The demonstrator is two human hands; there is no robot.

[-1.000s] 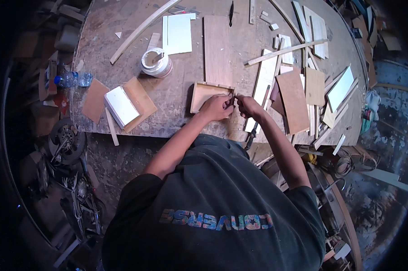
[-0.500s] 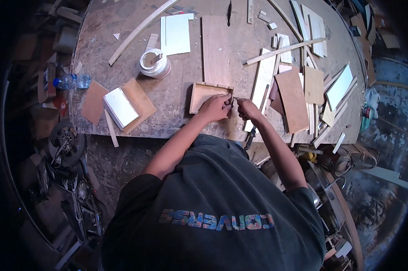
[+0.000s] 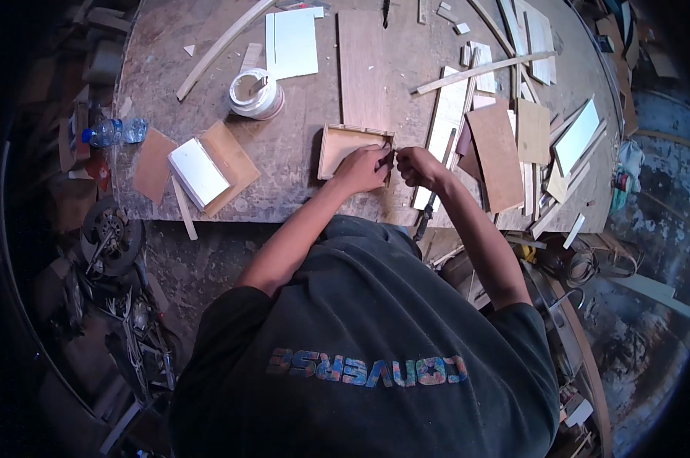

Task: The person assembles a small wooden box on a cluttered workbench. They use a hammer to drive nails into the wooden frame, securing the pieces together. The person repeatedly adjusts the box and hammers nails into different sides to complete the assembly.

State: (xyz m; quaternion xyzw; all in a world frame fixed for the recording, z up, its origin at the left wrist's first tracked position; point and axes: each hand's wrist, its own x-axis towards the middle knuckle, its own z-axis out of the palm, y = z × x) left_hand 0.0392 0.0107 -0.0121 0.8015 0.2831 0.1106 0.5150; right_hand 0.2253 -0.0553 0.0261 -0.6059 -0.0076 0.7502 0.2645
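A shallow, open wooden box (image 3: pixel 345 154) lies near the front edge of the workbench. My left hand (image 3: pixel 362 167) reaches over its near right corner, with thumb and fingers closed around the right wall. Just outside that wall is my right hand (image 3: pixel 418 167), its fingers curled tight. Something small may be pinched where its fingertips face the wall, but I cannot make it out. A long flat wooden board (image 3: pixel 362 69) lies directly behind the box. Right of the right hand, a slim dark tool (image 3: pixel 427 210) rests across the bench edge.
The workbench (image 3: pixel 299 200) carries an open white tub (image 3: pixel 256 95), a white panel (image 3: pixel 292 44) and a white block (image 3: pixel 198 174) at left. Brown boards (image 3: pixel 494 157) and crossed wooden strips (image 3: pixel 482 72) crowd the right. A plastic bottle (image 3: pixel 114 132) lies at the left edge.
The bench and everything on it sit slightly higher in the picture, as the view has tilted. Both hands stay at the box's right wall, with the right fingers curled a little differently.
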